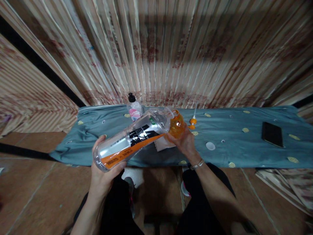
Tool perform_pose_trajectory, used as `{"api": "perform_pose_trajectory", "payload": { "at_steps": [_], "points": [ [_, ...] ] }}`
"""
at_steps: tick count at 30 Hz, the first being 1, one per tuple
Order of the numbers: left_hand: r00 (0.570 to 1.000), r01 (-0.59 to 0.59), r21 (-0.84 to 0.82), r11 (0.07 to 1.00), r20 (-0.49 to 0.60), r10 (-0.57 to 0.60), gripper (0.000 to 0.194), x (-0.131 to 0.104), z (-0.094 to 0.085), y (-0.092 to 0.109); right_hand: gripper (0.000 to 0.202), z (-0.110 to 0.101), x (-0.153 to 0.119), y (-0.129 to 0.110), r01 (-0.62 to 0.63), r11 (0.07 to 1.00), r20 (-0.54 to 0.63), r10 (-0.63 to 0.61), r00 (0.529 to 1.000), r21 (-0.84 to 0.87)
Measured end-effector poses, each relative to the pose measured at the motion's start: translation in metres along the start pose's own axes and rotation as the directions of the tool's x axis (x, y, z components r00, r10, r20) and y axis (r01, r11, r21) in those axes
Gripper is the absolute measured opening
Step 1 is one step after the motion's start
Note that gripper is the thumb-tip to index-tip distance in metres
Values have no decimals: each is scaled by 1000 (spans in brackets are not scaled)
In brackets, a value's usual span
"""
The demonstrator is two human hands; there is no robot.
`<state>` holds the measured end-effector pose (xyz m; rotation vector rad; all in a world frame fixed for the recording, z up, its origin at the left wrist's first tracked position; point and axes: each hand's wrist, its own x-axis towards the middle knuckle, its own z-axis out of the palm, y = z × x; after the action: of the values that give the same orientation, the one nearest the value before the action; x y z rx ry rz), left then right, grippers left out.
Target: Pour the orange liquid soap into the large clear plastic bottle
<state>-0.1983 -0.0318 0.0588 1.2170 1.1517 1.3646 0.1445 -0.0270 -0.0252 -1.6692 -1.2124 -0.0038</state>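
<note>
One clear bottle (129, 143) tilted toward one orange bottle (178, 126)
Left hand (102, 178) curled round the first, right hand (185, 142) round the second; one pump (192, 122) nearby.

Both forearms are bare: the left hand (105, 173) at eight o'clock and the right hand (184, 141) at four. A shiny, silver-coloured bracelet (197, 164) circles the right wrist, its finer detail blurred. Black trousers (117, 209) cover the legs at seven and five o'clock, plain and dark. At seven o'clock shows a dark grey left shoe (129, 182) with pink trim; at five, a right shoe (185, 189) in pink and pale grey.
</note>
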Motion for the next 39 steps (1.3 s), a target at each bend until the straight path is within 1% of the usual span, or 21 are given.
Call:
{"api": "perform_pose_trajectory", "payload": {
  "at_steps": [7,13,17,22,28,34,39],
  "points": [
    [1000,0,6,1000,0,0,117,0,0,1,79,-1,1,-2,-32,999,19,33,999,-32],
    [1000,0,18,1000,0,0,118,0,-1,1,79,-1,0,0,-28,999,33,29,999,-42],
    [1000,-5,33,999,13,4,117,1,-4,-2,80,-1,0,1,-16,998,22,17,1000,-63],
    [1000,-12,52,999,20,11,118,1,-5,-2,79,0,-1,1,-15,999,7,15,1000,-44],
    [1000,1,29,1000,20,-1,118,1,-4,0,86,-1,-1,0,-46,997,26,48,999,-59],
    [1000,4,29,1000,13,-4,117,0,-3,0,76,0,-1,0,-23,999,21,24,999,-45],
    [1000,13,22,1000,-2,-13,118,-1,-1,3,81,-1,0,0,-24,998,29,25,999,-64]
  ]
}}
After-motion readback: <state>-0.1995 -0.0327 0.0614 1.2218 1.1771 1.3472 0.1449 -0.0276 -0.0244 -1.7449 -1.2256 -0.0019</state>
